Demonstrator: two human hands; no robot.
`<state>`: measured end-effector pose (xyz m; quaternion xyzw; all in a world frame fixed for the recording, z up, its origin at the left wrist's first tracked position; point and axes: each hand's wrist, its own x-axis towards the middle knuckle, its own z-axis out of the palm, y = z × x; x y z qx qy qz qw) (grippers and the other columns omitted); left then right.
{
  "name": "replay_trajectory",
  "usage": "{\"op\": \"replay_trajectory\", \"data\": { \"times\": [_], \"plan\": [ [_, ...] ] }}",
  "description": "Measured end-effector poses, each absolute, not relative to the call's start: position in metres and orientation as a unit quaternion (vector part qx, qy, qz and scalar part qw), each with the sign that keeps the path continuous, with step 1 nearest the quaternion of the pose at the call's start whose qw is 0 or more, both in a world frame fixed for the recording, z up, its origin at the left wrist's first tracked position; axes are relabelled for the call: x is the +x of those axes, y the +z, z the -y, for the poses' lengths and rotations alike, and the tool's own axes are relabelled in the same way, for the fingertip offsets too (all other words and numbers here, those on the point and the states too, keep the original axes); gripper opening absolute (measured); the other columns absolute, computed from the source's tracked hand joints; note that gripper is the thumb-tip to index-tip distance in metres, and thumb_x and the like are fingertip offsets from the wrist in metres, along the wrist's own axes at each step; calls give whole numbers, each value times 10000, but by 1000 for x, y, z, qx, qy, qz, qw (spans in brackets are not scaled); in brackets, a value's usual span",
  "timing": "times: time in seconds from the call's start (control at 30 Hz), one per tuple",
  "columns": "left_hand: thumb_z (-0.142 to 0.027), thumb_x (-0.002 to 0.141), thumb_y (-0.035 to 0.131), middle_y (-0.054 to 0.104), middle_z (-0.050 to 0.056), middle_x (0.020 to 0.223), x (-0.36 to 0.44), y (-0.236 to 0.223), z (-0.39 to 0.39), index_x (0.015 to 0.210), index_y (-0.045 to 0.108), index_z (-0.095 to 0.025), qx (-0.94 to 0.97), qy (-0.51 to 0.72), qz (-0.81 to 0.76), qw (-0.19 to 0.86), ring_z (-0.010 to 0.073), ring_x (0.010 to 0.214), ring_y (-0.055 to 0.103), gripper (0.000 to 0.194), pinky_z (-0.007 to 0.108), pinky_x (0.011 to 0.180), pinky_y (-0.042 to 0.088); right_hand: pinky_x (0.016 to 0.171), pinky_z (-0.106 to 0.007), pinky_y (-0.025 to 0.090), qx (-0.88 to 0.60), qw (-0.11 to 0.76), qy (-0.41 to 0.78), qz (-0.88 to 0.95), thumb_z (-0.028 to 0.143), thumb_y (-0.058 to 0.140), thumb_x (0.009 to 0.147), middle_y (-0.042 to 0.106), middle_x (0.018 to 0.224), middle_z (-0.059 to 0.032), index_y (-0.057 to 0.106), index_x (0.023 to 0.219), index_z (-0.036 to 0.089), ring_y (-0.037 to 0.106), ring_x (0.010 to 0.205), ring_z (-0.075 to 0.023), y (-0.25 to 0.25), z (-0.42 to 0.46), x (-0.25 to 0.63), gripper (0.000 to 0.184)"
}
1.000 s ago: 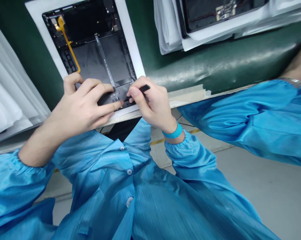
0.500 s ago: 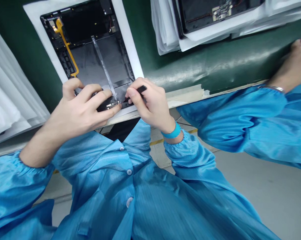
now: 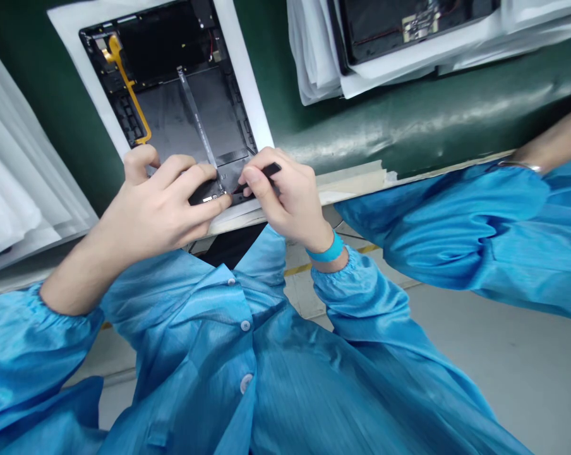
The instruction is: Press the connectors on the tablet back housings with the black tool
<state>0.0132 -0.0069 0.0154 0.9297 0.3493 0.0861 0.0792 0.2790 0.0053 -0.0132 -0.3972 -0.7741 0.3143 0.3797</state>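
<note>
Tightly, black spudger (image 3: 266, 169) in right hand (image 3: 285, 196), over tablet housing (image 3: 186, 107)

Second tablet housing (image 3: 408, 28) on white film (image 3: 314, 63), green mat (image 3: 408, 123)

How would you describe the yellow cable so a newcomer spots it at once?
On the green-covered bench, find the black open tablet housing. Along its left side, just above the person's left hand, runs a yellow flex cable. It alone is bright yellow; the nearby strip is pale grey.
</note>
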Motion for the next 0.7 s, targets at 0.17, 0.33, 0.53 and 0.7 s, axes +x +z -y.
{"op": "replay_trajectory", "data": {
  "times": [0.17, 0.33, 0.53, 0.7],
  "plan": [
    [-315, 1153, 568, 698, 97, 1546, 16, 18, 6, 1415, 796, -353, 925, 93, -358, 88, 391, 1393, 661, 350, 785, 1223, 438, 995, -459, 662, -398, 380, 312, 775, 558, 368, 1232, 765, 978, -43, 619, 985, 254, 773, 957, -208, -14, -5, 279, 466],
    [-342, 1169, 543, 682, 89, 1553, 15, 20, 5, 1447, 780, -387, 919, 86, -369, 113, 386, 1415, 629, 368, 730, 1184, 464, 1006, -457, 652, -399, 371, 310, 779, 554, 357, 1236, 760, 979, -39, 619, 1003, 258, 772, 959, -207, -12, -6, 280, 459],
    [-390, 1175, 531, 717, 109, 1484, 16, 17, 2, 1379, 828, -353, 910, 114, -376, 131, 404, 1360, 641, 362, 793, 1177, 394, 1005, -464, 641, -387, 374, 308, 784, 542, 361, 1237, 753, 958, -37, 618, 999, 254, 761, 953, -212, -13, -6, 280, 454],
    [-405, 1181, 523, 722, 99, 1480, 16, 18, 1, 1376, 831, -357, 903, 117, -385, 151, 380, 1372, 621, 367, 775, 1194, 378, 1016, -463, 641, -394, 376, 311, 778, 550, 363, 1236, 755, 957, -39, 620, 999, 256, 765, 962, -212, -14, -5, 279, 457]
  ]
}}
